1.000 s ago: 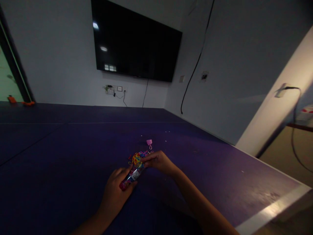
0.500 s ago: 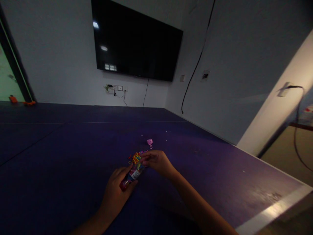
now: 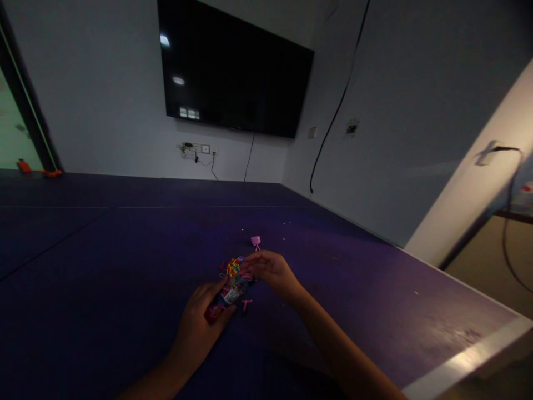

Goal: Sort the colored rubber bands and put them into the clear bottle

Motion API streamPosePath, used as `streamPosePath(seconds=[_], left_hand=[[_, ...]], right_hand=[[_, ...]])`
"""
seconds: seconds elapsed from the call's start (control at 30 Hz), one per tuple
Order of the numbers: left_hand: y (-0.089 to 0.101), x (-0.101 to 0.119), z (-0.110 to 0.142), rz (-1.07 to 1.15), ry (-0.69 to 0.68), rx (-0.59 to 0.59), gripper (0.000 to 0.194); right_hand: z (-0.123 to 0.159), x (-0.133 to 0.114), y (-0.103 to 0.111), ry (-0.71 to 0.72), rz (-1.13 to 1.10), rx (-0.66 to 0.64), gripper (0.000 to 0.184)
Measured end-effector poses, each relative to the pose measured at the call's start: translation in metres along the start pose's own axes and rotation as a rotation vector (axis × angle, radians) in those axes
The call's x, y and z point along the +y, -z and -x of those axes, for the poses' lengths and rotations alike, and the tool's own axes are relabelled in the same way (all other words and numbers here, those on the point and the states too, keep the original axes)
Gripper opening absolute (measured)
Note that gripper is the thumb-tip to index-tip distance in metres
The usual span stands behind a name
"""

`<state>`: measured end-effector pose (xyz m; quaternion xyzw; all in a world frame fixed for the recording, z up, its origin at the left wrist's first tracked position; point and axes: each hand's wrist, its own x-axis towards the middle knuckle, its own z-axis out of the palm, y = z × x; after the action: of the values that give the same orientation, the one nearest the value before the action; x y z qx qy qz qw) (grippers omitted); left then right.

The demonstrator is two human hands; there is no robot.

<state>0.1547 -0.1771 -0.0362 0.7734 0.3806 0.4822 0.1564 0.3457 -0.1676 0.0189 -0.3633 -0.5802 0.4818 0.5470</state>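
Note:
A small clear plastic bottle (image 3: 230,295) with a white label lies tilted in my left hand (image 3: 199,316), its fingers and thumb wrapped round the lower end. Colourful bands show inside it. At its upper end is my right hand (image 3: 268,269), fingers bent together; what they pinch is hidden. Just under those fingertips lie pink pieces. Beside them a heap of red, yellow and other coloured bands (image 3: 233,268) rests on the dark surface (image 3: 166,250). A small pink piece (image 3: 246,303) lies right of the bottle. Beyond my right hand sits a pink cap with a loop (image 3: 255,240).
A large black television (image 3: 237,66) hangs on the far wall, with sockets and cables (image 3: 200,150) beneath. A black cable (image 3: 333,122) hangs down the right wall. Tiny white scraps dot the surface. Orange objects (image 3: 52,173) stand at the far left.
A small pink piece now lies on the surface right of the bottle, and more pink shows under my right fingers. My right hand has shifted slightly up and right; the left stays round the bottle.

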Motion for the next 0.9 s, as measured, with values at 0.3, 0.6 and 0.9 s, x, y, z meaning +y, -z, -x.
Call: streamPosePath(seconds=[0.3,0.6,0.9], left_hand=[[-0.001,0.003,0.000,0.057,0.006,-0.013,0.038],[0.000,0.005,0.003,0.272,0.299,0.018,0.044],[-0.007,-0.003,0.006,0.524,0.352,0.074,0.046]], right_hand=[[0.004,-0.005,-0.006,0.046,0.029,-0.003,0.022],[-0.009,0.029,0.014,0.130,0.239,0.199,0.019],[-0.023,0.050,0.021,0.211,0.726,0.296,0.014]])
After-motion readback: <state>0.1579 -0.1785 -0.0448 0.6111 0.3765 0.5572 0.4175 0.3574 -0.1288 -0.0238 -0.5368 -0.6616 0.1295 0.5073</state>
